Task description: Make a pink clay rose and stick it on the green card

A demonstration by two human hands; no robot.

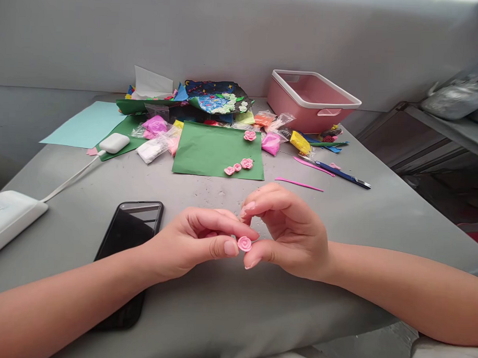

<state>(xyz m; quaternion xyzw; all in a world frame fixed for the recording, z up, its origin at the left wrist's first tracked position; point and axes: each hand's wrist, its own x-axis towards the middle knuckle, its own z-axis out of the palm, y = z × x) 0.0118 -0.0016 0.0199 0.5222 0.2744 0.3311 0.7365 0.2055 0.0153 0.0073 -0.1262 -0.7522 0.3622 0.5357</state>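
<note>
Head view: you have the small pink rose (pixel 244 244) pinched at its edge between the thumb and forefinger of your left hand (pixel 192 240), above the near part of the grey table (pixel 179 307). Your right hand (pixel 295 236) curves around the other side, its thumb just beside the petals and parted from the raised forefinger; whether it also bears on the flower, you cannot tell. Expect next to no weight, and a soft, doughy body that dents more readily than it springs back, perhaps slightly tacky rather than slippery. The thin, coiled petal rims look like the fragile part, so you would do best to hold it low, by the base or underside, with a light fingertip pinch and no squeeze across the face. Farther off, the green sheet (pixel 208 152) bears other pink roses (pixel 246 163), well apart from your fingers.
</note>
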